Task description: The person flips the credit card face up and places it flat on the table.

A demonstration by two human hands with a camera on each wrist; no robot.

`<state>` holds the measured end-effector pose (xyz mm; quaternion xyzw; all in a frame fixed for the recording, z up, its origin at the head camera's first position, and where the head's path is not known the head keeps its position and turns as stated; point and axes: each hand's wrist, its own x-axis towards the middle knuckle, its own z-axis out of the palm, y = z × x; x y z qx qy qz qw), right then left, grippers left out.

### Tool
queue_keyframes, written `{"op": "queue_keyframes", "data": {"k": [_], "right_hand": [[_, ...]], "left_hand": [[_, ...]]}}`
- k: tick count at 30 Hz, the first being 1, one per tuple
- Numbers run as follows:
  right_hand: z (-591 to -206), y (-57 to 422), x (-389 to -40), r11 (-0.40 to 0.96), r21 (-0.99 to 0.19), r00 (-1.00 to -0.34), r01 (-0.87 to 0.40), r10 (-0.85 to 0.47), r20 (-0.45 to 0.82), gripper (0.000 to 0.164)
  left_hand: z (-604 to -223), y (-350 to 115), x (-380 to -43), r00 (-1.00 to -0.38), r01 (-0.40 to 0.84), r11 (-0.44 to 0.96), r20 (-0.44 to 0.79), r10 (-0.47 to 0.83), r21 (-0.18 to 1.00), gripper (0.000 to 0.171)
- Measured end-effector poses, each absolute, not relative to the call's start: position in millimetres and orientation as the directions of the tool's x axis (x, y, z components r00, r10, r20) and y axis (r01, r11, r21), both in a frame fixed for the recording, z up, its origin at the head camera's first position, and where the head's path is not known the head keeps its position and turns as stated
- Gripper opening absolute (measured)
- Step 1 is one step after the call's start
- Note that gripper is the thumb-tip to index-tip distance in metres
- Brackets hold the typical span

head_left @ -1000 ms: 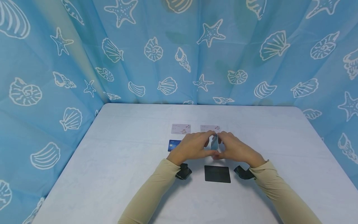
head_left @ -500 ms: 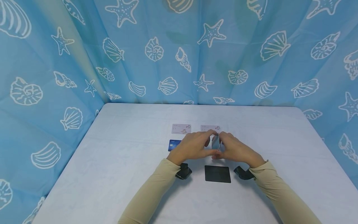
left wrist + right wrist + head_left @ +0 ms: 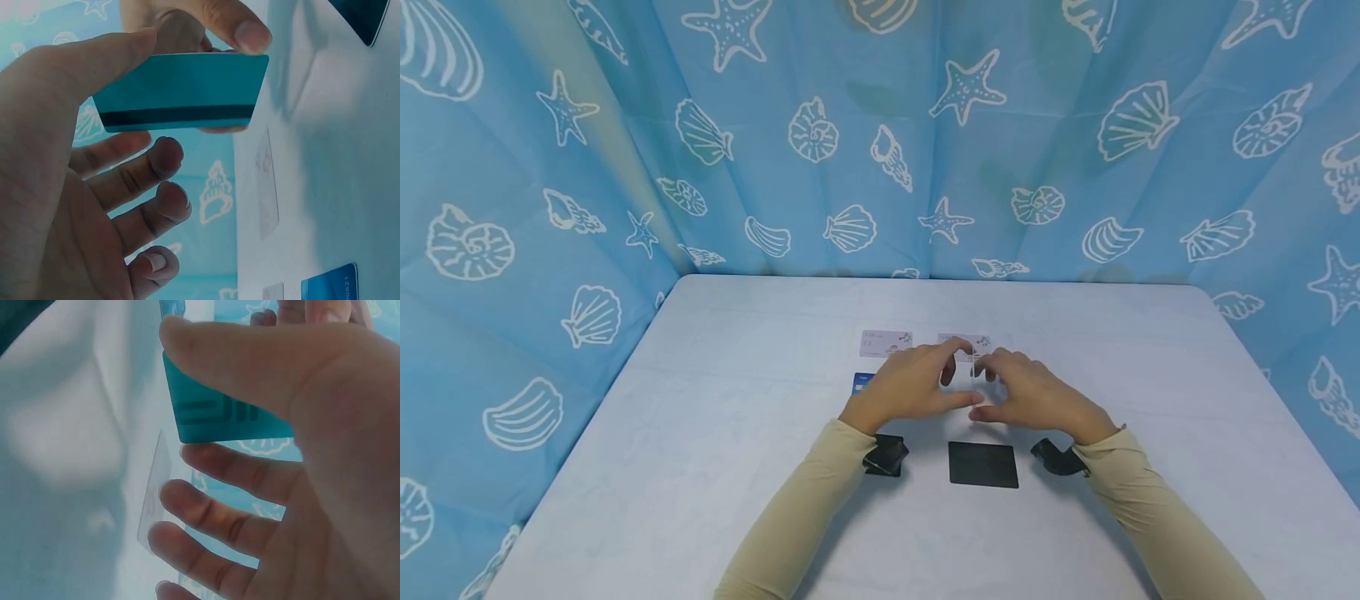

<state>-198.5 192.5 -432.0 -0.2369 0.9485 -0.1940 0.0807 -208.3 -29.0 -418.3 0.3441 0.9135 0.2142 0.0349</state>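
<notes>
A teal bank card [image 3: 187,90] with a dark stripe is held upright between my two hands, clear above the table. My left hand [image 3: 910,383] grips it with thumb and index finger, its other fingers loosely bent away from the card in the left wrist view. From the other side my right hand [image 3: 1037,396] pinches the card, the thumb lying across its face in the right wrist view. The head view catches the card nearly edge-on, as a thin light line. Behind the hands lies a pale pink card [image 3: 964,340], partly hidden by the left fingers.
Another pale pink card [image 3: 886,343] lies at the back left. A blue chip card [image 3: 861,382] is mostly covered by my left hand. In front lies a black card [image 3: 983,464] on the white table [image 3: 700,417]. A blue shell-print curtain [image 3: 850,150] stands behind.
The held card has turned from showing its face to nearly edge-on in the head view. My left hand has shifted slightly up and left, covering more of the blue card.
</notes>
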Motion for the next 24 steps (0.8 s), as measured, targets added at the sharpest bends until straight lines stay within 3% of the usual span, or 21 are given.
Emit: {"op": "queue_keyframes", "data": {"k": [16,24], "right_hand": [[-424.6,203.5,-201.1,0.832,-0.370,-0.887,-0.413,-0.459,-0.043,0.058],[-424.6,205.8,-201.4,0.852,-0.335,-0.897,-0.403,-0.440,-0.041,0.056]], "left_hand": [[-419.5,-37.0,-216.3,-0.754,0.626,0.641,0.138,0.642,0.444,0.070],[-415.9,-40.0,-215.8,-0.771,0.607,0.677,0.103,0.628,0.416,0.066]]}}
